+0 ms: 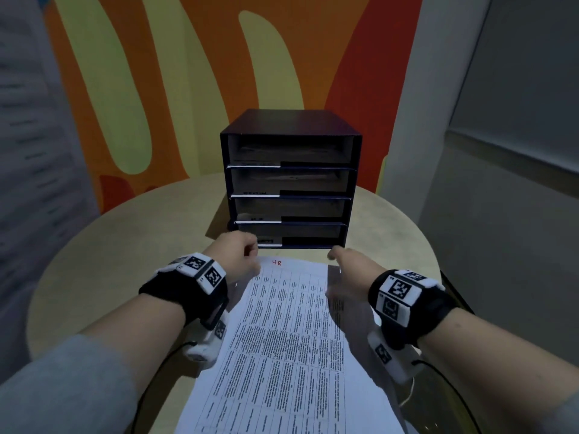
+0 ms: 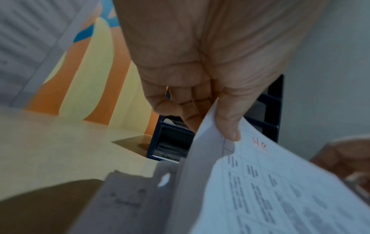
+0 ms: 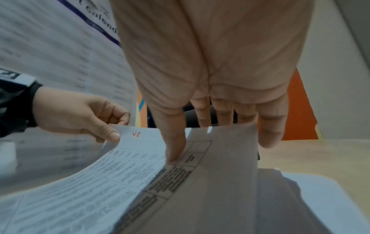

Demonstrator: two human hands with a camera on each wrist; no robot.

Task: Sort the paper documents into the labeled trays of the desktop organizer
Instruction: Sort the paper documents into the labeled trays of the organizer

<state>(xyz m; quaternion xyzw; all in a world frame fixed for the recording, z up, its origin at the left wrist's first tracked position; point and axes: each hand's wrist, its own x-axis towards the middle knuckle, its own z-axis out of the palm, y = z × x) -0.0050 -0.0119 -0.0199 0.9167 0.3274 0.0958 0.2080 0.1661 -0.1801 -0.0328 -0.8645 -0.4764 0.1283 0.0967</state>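
Document (image 1: 291,333) between both hands, before organizer (image 1: 289,180)

surface: round beige table (image 1: 125,245) | on it: dark four-tray organizer (image 1: 289,180), upright

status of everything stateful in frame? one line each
HR-marked sheet: lifted, far corners held by both hands, curved.
left hand: pinches the sheet's far left corner.
right hand: thumb on top of the sheet's right edge, fingers behind it.
desktop organizer: upright on the table, four open-fronted trays, papers inside.
round table: carries the organizer.
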